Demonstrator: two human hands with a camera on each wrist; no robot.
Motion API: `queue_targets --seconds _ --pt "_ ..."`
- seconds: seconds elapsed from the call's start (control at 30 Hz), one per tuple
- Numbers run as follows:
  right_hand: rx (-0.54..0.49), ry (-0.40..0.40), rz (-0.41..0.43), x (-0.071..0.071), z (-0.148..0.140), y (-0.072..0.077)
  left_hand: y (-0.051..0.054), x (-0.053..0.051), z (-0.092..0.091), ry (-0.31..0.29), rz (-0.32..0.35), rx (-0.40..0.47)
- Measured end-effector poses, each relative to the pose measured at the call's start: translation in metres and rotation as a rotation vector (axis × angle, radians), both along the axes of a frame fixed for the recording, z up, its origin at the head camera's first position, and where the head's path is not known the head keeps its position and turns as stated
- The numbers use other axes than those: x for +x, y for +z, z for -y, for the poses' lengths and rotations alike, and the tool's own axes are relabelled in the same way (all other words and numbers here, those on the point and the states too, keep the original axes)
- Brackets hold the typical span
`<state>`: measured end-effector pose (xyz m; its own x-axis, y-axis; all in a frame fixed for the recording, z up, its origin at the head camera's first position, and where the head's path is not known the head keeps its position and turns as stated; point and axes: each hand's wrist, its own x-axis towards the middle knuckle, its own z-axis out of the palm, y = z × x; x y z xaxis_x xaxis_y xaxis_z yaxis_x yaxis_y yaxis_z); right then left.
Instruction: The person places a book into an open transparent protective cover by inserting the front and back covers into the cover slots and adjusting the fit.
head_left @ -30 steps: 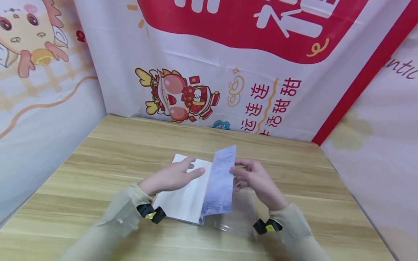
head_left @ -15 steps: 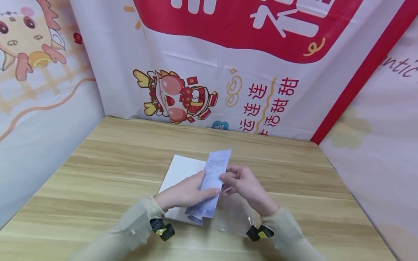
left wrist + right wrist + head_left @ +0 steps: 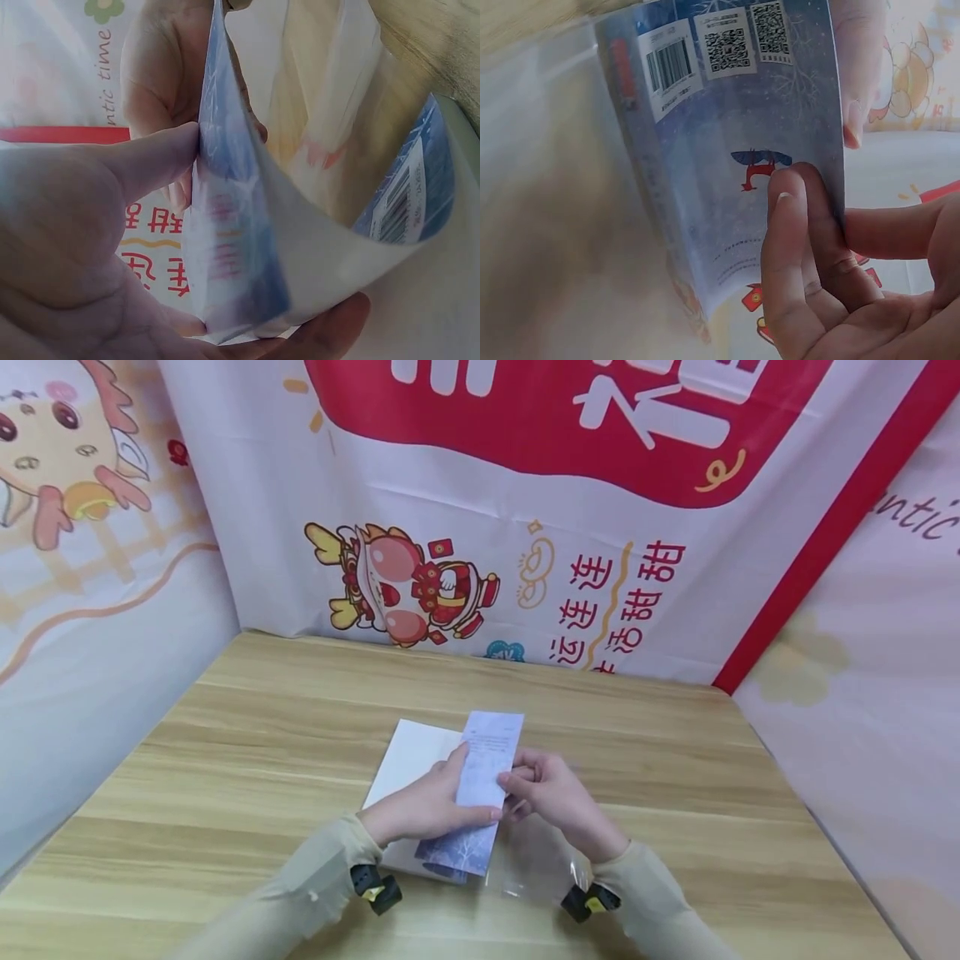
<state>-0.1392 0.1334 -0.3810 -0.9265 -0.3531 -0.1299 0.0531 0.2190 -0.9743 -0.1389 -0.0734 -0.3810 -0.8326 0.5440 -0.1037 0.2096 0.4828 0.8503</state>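
Observation:
A book point(image 3: 416, 752) with a white face up lies on the table. Its blue-violet printed jacket point(image 3: 491, 747) is lifted off the right side and bent; the outer face of the jacket point(image 3: 705, 172) shows a barcode and QR codes in the right wrist view. My left hand point(image 3: 427, 806) holds the jacket flap, thumb across its front and fingers at its left edge and behind. With thumb and fingers my right hand point(image 3: 555, 797) pinches the flap's right edge. A clear plastic cover point(image 3: 536, 860) lies beneath and to the right, partly under the right hand.
The wood-grain table point(image 3: 262, 735) extends around the book on all sides. A printed cloth point(image 3: 465, 468) hangs behind its far edge, and more printed cloth point(image 3: 862, 718) stands at the right side.
My left hand has moved right from over the white face onto the jacket flap and taken hold. The flap has swung left and lies lower over the book, with the right hand following.

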Motion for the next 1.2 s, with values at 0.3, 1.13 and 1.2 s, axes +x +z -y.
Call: queue_targets --seconds 0.3,1.13,1.2 --pt "0.074 -0.011 -0.038 -0.0037 -0.0017 -0.0018 -0.0017 -0.0022 0.0005 0.013 0.029 -0.025" --pt "0.226 0.021 -0.127 -0.0009 -0.0051 -0.0084 -0.0025 -0.0034 0.0049 -0.038 -0.055 -0.196" --pt "0.242 0.033 -0.136 -0.0016 -0.0059 -0.0087 -0.0035 -0.0037 0.0049 -0.025 -0.064 -0.204"
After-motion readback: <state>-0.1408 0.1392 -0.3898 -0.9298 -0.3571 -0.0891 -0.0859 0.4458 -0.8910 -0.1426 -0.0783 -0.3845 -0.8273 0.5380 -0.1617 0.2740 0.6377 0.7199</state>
